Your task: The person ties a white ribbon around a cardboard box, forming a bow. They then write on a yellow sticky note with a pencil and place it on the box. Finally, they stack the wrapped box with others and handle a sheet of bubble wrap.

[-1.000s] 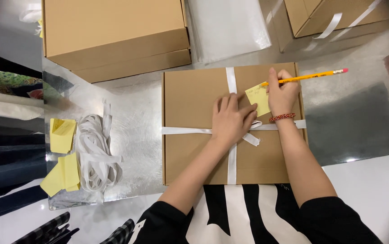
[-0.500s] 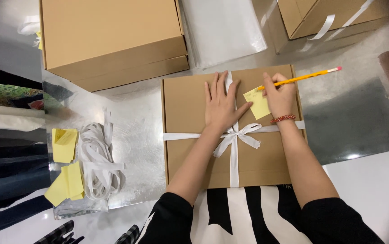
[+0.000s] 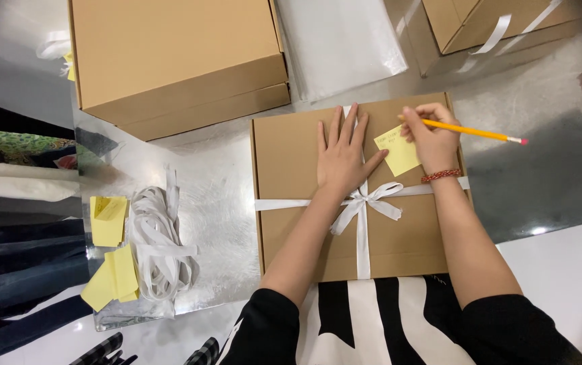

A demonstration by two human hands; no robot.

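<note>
- A shiny counter (image 3: 203, 196) carries a large plain cardboard box (image 3: 176, 61) at the far side.
- Nearer lies a flat brown box (image 3: 291, 223) tied with a white ribbon (image 3: 362, 203) in a bow.
- The left hand (image 3: 342, 152) lies spread flat on the lid, beside a yellow sticky note (image 3: 399, 152).
- The right hand (image 3: 429, 135) grips a yellow pencil (image 3: 473, 130), touching the note.
- Loose ribbon (image 3: 159, 250) and spare notes (image 3: 110, 220) lie well left.
</note>
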